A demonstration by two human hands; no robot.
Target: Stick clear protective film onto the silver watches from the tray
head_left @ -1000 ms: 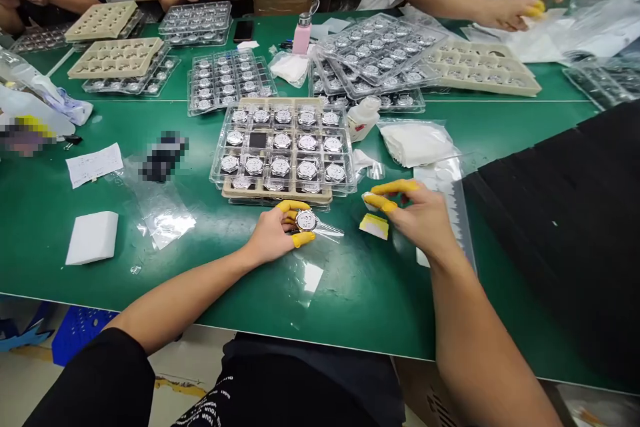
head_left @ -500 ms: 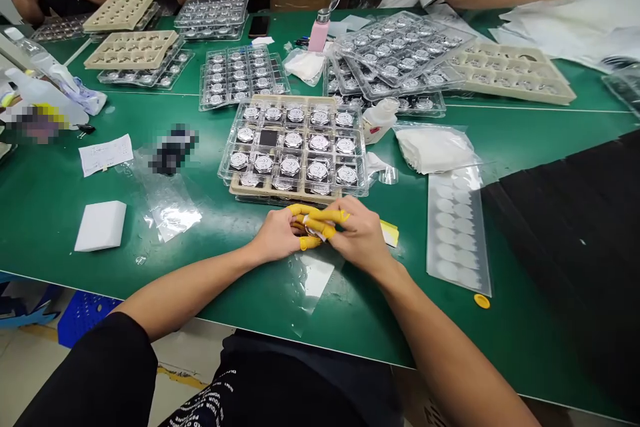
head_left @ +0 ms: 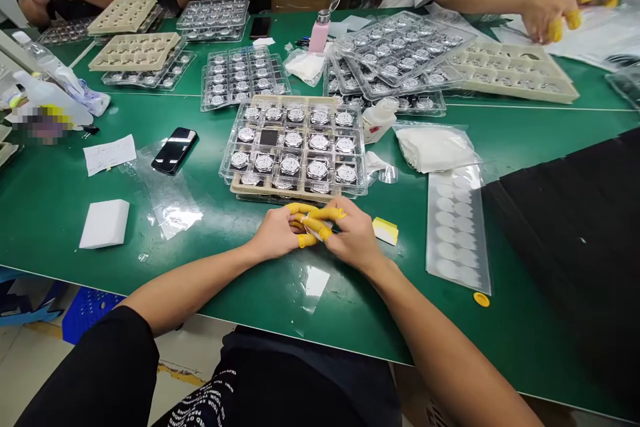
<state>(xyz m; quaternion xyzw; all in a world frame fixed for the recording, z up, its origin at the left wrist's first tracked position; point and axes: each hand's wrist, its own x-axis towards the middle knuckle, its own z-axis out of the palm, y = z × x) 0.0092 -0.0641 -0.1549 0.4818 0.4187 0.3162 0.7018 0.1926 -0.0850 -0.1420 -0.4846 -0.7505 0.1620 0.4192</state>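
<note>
My left hand (head_left: 276, 232) is closed in a pinch, with yellow finger cots on thumb and fingers. Between its fingertips sits a small piece, mostly covered, whose kind I cannot make out. My right hand (head_left: 353, 230), also in yellow finger cots, presses a bit of white cloth (head_left: 326, 227) against that piece. Just beyond both hands lies a clear plastic tray (head_left: 364, 177) over a beige one, holding rows of shiny round watch cases (head_left: 290, 165). One dark square pocket (head_left: 269, 138) in it has no watch case.
To the right lie a yellow-and-white packet (head_left: 385, 231), a sheet of round white stickers (head_left: 455, 233), white wipes (head_left: 433, 149) and a yellow finger cot (head_left: 481, 299). Leftward are a phone (head_left: 175, 150) and white foam block (head_left: 104, 223). Co-workers' hands (head_left: 550, 13) work across the table.
My hands stay together in nearly the same place, with the fingers shifting slightly around the small piece. At the far right, a co-worker's hands have come down over the white sheets.
</note>
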